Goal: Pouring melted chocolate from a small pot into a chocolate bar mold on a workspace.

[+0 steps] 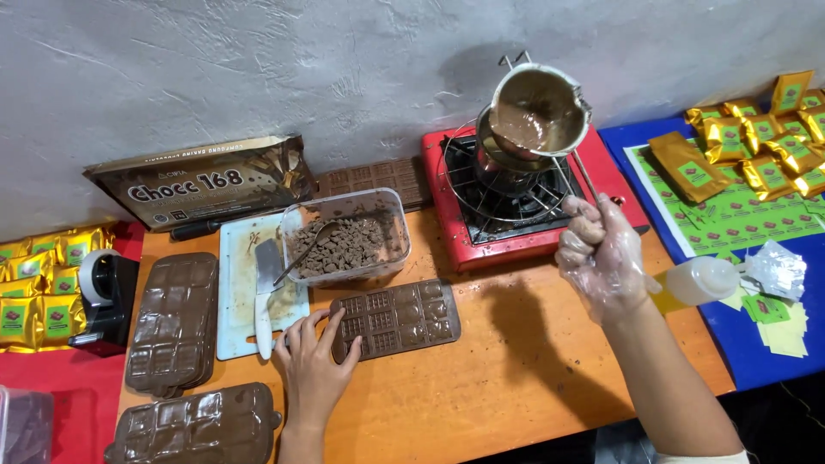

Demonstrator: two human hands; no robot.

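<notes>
Brown melted chocolate sits thick and shiny in a small metal pot [540, 107]. The pot is tipped and held up in the air, over a red camp stove [516, 185]. The right hand [601, 258] wears a thin, crinkly clear glove. Its fingers [583, 230] are closed tight round the pot's long wire handle, which runs down from the pot to the fist.

A brown chocolate mould [395, 320] lies flat on the orange wooden tabletop [507, 378]. It is low and to the left of the right hand's fingers, well apart from the pot. The mould is a long rectangle with small square pockets, and its long side runs left to right. The bare left hand [314, 365] is much nearer to it. Its fingers [337, 325] are spread and rest on the mould's left end, not gripping it.

Just above the left hand's fingers stands a clear plastic tub [348, 236] of rough chocolate chunks with a spoon in it. To their left lies a white cutting board [245, 292] with a knife on it. Further left are filled moulds [172, 322], smooth and dull brown. Shiny gold packets [756, 137] lie far to the right of the gloved hand.
</notes>
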